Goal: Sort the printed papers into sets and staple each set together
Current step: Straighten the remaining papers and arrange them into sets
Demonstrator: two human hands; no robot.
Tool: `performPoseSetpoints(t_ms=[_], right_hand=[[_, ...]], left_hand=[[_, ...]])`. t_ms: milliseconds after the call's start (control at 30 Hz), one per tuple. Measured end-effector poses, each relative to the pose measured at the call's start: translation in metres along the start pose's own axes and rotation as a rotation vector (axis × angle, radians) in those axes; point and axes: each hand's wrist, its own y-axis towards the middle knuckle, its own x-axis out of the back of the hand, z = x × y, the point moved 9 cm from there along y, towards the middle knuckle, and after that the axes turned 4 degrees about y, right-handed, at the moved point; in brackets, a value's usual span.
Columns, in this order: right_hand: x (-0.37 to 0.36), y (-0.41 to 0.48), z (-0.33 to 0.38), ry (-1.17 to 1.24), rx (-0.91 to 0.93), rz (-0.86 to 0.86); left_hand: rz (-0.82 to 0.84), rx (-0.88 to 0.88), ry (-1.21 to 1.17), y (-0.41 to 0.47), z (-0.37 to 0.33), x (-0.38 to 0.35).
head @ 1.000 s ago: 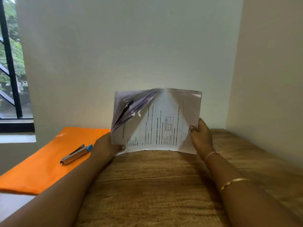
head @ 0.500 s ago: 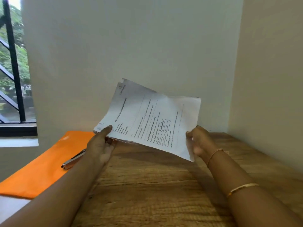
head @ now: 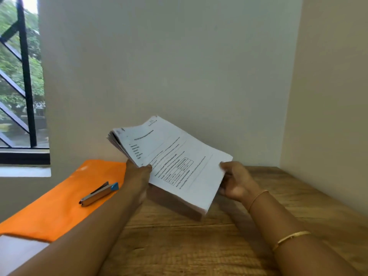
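Papers: the stack of printed papers (head: 175, 162) is up off the wooden surface (head: 199, 246), tilted, its far-left corner raised toward the wall and the near-right corner dipping low. Text side faces up, a small table printed near the middle.

Left hand: the left hand (head: 138, 176) pinches the stack's left edge, thumb on top of the top sheet, fingers out of sight beneath. That edge fans slightly, sheets splaying apart, which reads to me as a grip meant to let pages be thumbed or counted off.

Right hand: the right hand (head: 235, 182) cups the opposite edge, fingers curled around and under it, holding the weight so the pile does not sag or slide.

Why held so: two hands on opposite edges keep a thick loose stack square; lifted clear of the surface, it can be jogged or leafed without dragging.

Stapler: the stapler (head: 99, 194), silver with a blue end, lies untouched on the orange folder (head: 59, 206) just to the left, within easy reach of the left hand.

Stage: early, by my judgement. No separate sets lie on the surface, nothing looks stapled.

Risk: the fanned left edge could slip loose if the pinch eases.
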Motion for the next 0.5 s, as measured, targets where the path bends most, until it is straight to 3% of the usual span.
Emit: performPoseSetpoints(t_ms=[133, 233, 333, 500], right_hand=[[0.033, 0.011, 0.019, 0.071, 0.018, -0.030], [0.053, 0.015, 0.026, -0.209, 0.036, -0.048], [0.046, 0.009, 0.011, -0.511, -0.059, 0.095], [0.027, 0.003, -0.013, -0.580, -0.223, 0.236]], left_hand=[[0.174, 0.124, 0.025, 0.002, 0.005, 0.001], [0.272, 0.201, 0.122, -0.006, 0.009, -0.004], [0.408, 0.236, 0.211, -0.018, 0.013, -0.014], [0.424, 0.257, 0.324, -0.022, 0.017, -0.019]])
